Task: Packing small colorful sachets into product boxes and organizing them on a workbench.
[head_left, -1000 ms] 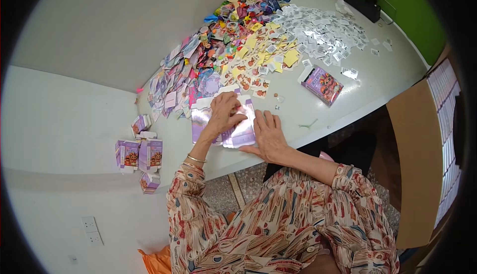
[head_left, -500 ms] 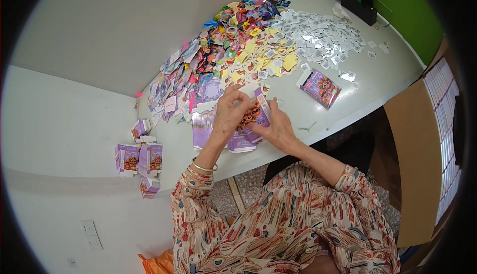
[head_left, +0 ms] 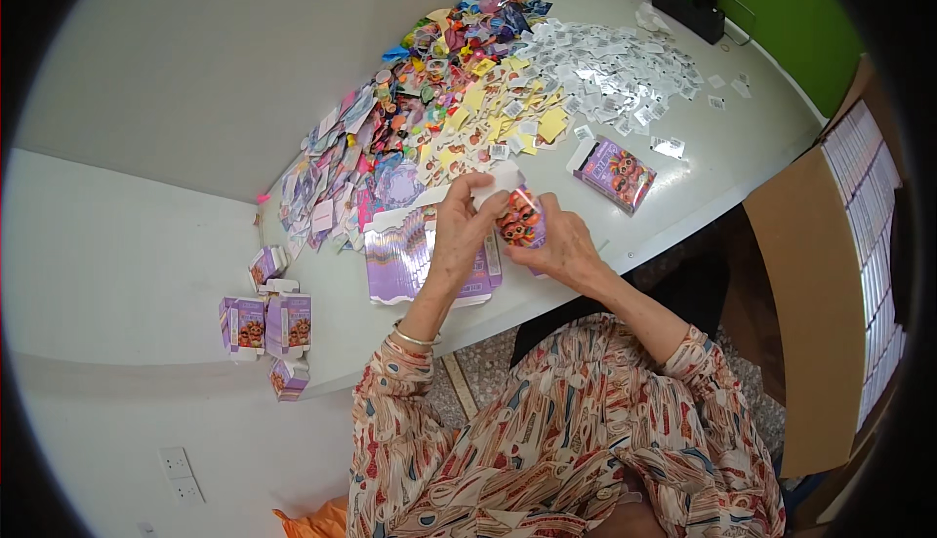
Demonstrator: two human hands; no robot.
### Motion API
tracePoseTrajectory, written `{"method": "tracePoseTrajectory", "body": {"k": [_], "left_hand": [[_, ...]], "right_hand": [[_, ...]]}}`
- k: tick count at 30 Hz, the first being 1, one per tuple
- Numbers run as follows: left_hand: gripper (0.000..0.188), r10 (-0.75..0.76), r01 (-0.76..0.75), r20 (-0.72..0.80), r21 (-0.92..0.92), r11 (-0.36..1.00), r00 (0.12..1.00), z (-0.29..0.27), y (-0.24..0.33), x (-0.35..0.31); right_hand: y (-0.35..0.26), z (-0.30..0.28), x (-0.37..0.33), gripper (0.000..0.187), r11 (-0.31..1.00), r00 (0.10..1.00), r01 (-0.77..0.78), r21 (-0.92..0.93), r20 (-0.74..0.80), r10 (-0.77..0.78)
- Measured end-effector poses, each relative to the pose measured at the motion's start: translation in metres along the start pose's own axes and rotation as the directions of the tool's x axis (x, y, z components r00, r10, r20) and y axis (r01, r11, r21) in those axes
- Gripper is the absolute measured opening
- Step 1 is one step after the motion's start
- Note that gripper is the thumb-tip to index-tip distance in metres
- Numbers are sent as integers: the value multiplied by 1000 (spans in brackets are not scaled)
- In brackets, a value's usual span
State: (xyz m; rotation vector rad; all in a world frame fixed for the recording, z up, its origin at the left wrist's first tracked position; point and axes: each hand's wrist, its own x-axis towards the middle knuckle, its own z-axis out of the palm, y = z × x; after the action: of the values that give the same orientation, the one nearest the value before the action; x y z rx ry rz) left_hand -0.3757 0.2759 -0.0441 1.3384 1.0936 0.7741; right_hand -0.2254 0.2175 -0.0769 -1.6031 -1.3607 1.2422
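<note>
Between my two hands is a small purple printed carton (head_left: 521, 218), tilted, with a white end flap raised at its far end. My left hand (head_left: 459, 236) pinches the carton at the flap side, thumb and fingertips against it. Around the carton's other side, my right hand (head_left: 568, 247) grips with its fingers partly hidden. Beneath and beside my left hand lies a fanned stack of flat purple cartons (head_left: 398, 260). Another purple carton (head_left: 615, 175), standing formed with its white end flap out, rests on the table to the right.
Heaps of colourful small packets (head_left: 342, 167), yellow cards (head_left: 551, 124) and white labels (head_left: 625, 70) cover the table's far side. A black tape dispenser (head_left: 683, 1) stands far right. Several formed cartons (head_left: 290, 323) sit at the left edge. A cardboard box (head_left: 815, 314) of packed cartons is at right.
The carton in my hands has moved slightly right and turned, its printed front now facing up more. The flat stack beneath is more exposed. The whole view has shifted a little.
</note>
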Motion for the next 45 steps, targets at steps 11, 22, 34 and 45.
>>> {"method": "tracePoseTrajectory", "body": {"k": [11,22,34,45], "left_hand": [[39,-65,96,78,-511,854,995,15,-41,-16],[27,-99,140,299,-121,983,949,3,-37,-17],[61,-25,-72,581,144,987,813,4,-9,-15],[47,388,-557,407,495,668,827,30,-18,-36]], "right_hand": [[38,-33,0,53,886,966,189,424,81,-245],[50,-44,-14,58,898,935,184,401,210,-286],[62,-47,-19,52,911,894,176,374,326,-307],[61,-47,-19,53,925,934,151,348,255,-249]]}}
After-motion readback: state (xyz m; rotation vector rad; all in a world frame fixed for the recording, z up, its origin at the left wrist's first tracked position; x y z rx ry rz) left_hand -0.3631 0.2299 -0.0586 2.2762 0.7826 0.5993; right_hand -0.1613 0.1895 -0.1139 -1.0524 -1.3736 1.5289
